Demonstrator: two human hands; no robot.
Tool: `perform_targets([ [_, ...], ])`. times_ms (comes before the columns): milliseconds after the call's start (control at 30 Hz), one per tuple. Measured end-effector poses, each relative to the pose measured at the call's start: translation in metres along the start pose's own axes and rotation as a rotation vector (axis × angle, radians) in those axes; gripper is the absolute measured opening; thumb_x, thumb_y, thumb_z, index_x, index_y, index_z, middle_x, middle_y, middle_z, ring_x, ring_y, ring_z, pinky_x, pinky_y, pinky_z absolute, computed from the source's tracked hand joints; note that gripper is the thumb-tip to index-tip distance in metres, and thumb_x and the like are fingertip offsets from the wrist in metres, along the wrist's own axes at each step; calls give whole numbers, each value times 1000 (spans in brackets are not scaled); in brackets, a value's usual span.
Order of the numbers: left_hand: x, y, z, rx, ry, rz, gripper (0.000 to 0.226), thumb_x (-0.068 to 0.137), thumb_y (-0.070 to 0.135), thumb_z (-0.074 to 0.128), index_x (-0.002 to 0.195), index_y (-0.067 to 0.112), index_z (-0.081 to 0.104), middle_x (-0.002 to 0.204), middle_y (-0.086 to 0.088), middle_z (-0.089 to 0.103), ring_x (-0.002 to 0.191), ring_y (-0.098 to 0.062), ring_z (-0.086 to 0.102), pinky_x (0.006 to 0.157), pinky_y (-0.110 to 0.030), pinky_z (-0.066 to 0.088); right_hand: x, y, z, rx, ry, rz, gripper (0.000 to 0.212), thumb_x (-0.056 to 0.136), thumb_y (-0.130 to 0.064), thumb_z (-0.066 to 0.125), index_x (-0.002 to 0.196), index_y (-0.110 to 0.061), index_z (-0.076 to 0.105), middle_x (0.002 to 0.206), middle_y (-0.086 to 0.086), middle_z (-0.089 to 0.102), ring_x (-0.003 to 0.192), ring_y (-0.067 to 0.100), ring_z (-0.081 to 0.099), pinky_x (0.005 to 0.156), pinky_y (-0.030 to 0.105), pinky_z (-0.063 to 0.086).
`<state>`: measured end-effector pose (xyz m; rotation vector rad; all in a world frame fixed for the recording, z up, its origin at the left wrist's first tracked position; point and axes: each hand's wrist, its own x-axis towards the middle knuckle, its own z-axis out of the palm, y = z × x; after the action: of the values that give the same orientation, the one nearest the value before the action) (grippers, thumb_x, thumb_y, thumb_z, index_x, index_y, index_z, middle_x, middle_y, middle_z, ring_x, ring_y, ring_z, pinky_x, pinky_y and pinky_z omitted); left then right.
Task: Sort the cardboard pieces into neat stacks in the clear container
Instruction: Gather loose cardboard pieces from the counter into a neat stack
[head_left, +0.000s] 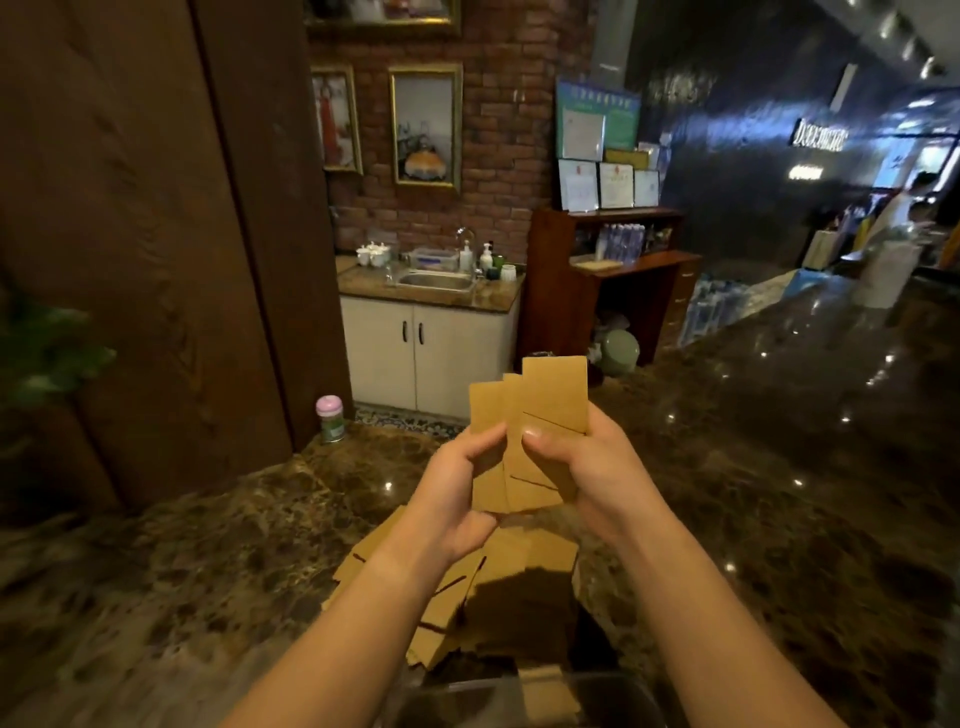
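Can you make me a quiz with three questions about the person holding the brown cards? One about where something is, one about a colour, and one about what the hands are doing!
1. Where is the loose pile of cardboard pieces?
A. On the marble counter under the forearms
B. In the sink
C. On the wooden shelf

2. What colour is the lid of the small jar on the counter?
A. Blue
B. Pink
C. Black

3. How are the held cardboard pieces?
A. Squared into one neat stack
B. Lying flat on the counter
C. Fanned unevenly between both hands

Answers: 1 A, the pile lies on the counter below the arms. 2 B, the lid is pink. 3 C, the left hand and right hand pinch staggered pieces.
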<state>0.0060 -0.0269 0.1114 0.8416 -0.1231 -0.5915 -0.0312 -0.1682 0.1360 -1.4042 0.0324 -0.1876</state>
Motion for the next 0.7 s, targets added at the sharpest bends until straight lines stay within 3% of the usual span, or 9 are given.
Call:
perform_targets([
  [167, -19, 12, -10, -85, 21, 13, 45, 96, 40, 49, 127, 13, 67, 125, -18, 68, 110, -36, 68, 83, -48, 57, -13, -9, 2, -15, 49, -8, 25, 88, -3, 68, 107, -19, 70, 95, -3, 79, 86, 13, 75, 64, 22, 57],
  [267, -25, 12, -13, -29, 21, 37, 41, 95, 43, 49, 113, 17, 76, 121, -14, 71, 107, -33, 70, 82, -46, 57, -18, -11, 4, -25, 63, -14, 24, 89, -4, 67, 106, -21, 71, 94, -5, 79, 82, 10, 75, 61, 21, 56],
  [433, -34, 10, -11, -107, -3, 70, 41, 100, 39, 46, 116, 14, 74, 119, -16, 72, 102, -33, 72, 73, -43, 60, -24, -15, 7, 80, 38, 8, 22, 89, -6, 67, 106, -18, 71, 96, 3, 79, 83, 19, 76, 56, 27, 59],
  [533, -34, 10, -9, -119, -31, 65, 42, 100, 40, 44, 109, 15, 77, 117, -15, 73, 100, -31, 72, 73, -42, 60, -26, -15, 9, 108, 48, -13, 23, 89, -4, 67, 109, -16, 71, 98, 4, 79, 87, 21, 76, 62, 31, 60],
  [633, -37, 13, -4, -98, -66, 75, 36, 90, 39, 54, 107, 17, 78, 116, -13, 73, 99, -30, 73, 78, -44, 59, -28, -15, 11, 111, 65, -51, 24, 89, -3, 67, 108, -18, 71, 99, 3, 79, 89, 20, 75, 67, 32, 60],
  [700, -36, 13, -2, -45, -29, 140, 29, 82, 27, 66, 107, 18, 78, 108, -12, 76, 94, -30, 74, 79, -47, 60, -29, -15, 11, 95, 78, -82, 24, 89, -2, 67, 106, -19, 71, 98, 2, 79, 88, 19, 75, 66, 31, 60],
])
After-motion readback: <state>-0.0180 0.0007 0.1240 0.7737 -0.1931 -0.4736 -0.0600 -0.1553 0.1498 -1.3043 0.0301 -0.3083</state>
